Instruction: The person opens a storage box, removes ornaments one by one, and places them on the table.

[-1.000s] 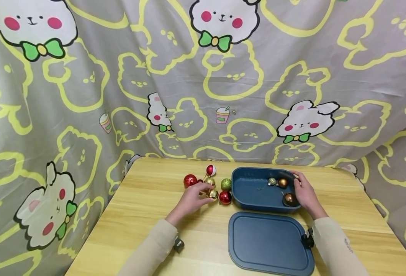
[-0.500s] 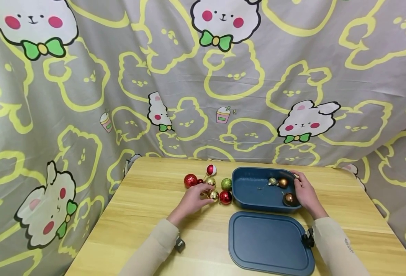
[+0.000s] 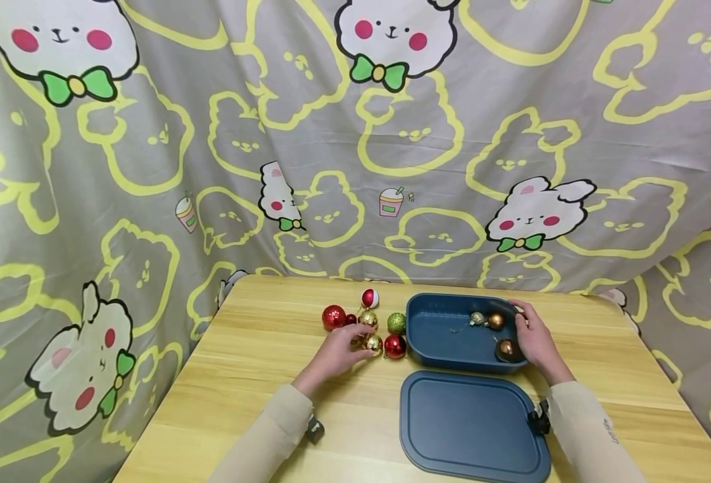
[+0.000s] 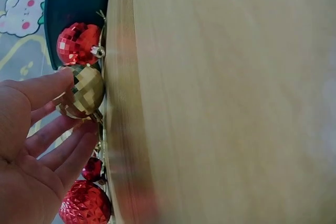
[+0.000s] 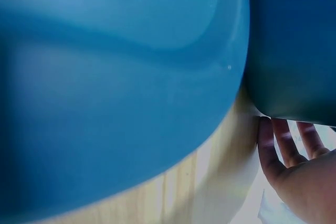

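Note:
My left hand (image 3: pixel 339 350) pinches a shiny faceted gold bauble (image 4: pixel 86 92) between thumb and fingers, low over the wooden table. Right beside that bauble is a faceted red bauble (image 3: pixel 394 346), close to the box's left end. A green glitter bauble (image 3: pixel 396 323) lies just behind the red one. My right hand (image 3: pixel 535 339) grips the right end of a dark blue rectangular box (image 3: pixel 446 363), its fingers against the outer wall in the right wrist view. Inside the box are a small pale gold bauble (image 3: pixel 477 318), a copper bauble (image 3: pixel 496 320) and a larger brown bauble (image 3: pixel 507 349).
A flat blue lid (image 3: pixel 473 424) lies on the table (image 3: pixel 223 402) in front of the box. Behind my left hand are a red glitter bauble (image 3: pixel 334 317), another gold bauble (image 3: pixel 367 318) and a red-and-white bauble (image 3: pixel 369 297). A patterned curtain (image 3: pixel 331 161) hangs behind the table.
My left hand and the gold bauble have shifted very slightly toward me. The right hand, box and lid have stayed in place.

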The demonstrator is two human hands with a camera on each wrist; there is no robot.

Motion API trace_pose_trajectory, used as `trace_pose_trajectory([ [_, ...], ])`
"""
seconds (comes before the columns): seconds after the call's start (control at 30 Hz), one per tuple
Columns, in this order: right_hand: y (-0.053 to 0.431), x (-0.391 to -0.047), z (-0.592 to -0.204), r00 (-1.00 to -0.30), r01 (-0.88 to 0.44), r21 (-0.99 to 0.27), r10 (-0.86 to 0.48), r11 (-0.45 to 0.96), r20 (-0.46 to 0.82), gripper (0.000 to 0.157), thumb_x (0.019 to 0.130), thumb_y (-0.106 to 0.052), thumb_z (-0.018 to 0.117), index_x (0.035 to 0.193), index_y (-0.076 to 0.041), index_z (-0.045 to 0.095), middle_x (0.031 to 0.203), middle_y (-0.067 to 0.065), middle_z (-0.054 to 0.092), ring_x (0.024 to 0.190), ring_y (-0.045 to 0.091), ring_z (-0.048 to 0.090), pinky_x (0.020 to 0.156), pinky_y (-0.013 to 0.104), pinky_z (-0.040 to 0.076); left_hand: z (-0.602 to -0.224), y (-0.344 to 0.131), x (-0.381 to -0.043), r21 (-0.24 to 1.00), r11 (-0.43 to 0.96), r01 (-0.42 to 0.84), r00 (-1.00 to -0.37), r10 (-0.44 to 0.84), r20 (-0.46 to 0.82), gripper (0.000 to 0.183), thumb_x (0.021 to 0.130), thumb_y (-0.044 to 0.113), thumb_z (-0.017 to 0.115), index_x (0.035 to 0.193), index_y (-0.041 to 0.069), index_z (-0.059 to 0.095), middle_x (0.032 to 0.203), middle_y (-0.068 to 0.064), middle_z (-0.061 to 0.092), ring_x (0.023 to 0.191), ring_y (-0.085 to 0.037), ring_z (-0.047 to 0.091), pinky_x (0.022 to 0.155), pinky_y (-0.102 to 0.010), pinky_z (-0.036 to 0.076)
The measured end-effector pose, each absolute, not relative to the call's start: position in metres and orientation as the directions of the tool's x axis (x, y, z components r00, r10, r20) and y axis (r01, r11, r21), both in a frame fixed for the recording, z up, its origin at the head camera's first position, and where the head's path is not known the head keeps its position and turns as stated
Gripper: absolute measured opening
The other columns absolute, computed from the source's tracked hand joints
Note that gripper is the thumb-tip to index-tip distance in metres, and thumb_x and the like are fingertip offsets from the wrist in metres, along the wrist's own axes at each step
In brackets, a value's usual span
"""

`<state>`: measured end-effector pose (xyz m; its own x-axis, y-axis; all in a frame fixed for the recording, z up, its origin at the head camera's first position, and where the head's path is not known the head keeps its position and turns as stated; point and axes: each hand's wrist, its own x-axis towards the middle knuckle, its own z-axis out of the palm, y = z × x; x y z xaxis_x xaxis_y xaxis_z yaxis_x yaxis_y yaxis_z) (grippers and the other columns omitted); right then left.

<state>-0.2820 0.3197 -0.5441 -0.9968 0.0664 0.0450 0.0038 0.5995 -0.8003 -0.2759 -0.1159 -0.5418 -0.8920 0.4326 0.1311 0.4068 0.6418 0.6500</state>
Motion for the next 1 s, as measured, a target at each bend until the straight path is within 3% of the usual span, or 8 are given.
trace_pose_trajectory([
  [0.5,0.318,-0.281,-0.544,-0.996,0.007,-0.793,0.071,0.609,0.045,0.049,0.114,-0.024,0.021,0.159,-0.005,0.032,0.146,0.039,0.041,0.129,0.056,0.044,0.103,0.068,0.038,-0.539,-0.12,-0.274,0.641,0.656,0.398,-0.898,0.423,0.124,0.05,0.093,0.021,0.079,0.14,0.012,0.065,0.141,-0.007,0.066,0.126,-0.029,0.064,0.109,-0.048,0.051],
  [1.0,0.318,-0.28,-0.542,-0.996,0.006,-0.789,0.076,0.615,0.051,0.049,0.114,-0.023,0.022,0.158,-0.005,0.033,0.145,0.038,0.042,0.128,0.056,0.044,0.103,0.068,0.038,-0.529,-0.117,-0.273,0.566,0.656,0.5,-0.86,0.455,0.232,0.048,0.093,0.02,0.08,0.138,0.013,0.066,0.135,-0.005,0.069,0.125,-0.031,0.065,0.105,-0.046,0.055],
])
